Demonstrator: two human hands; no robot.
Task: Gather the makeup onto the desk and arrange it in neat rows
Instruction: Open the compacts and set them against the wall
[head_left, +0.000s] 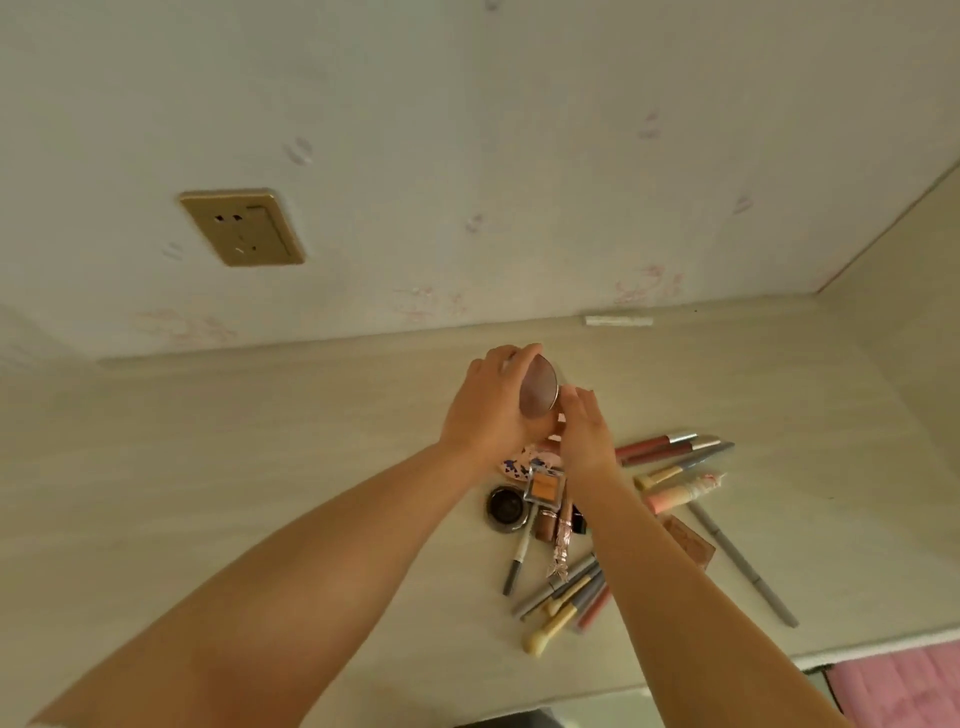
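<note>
Two hands, left hand (488, 410) fingers around round compact (540, 389), above desk (260, 441)

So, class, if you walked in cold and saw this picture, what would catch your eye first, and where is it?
First, the two bare arms reaching to mid-frame, where the left hand grips a round mauve compact above the desk while the right hand touches its edge. Next, the jumbled pile of brushes and pencils lying below and right of the hands. Last, the gold wall socket, upper left.
</note>
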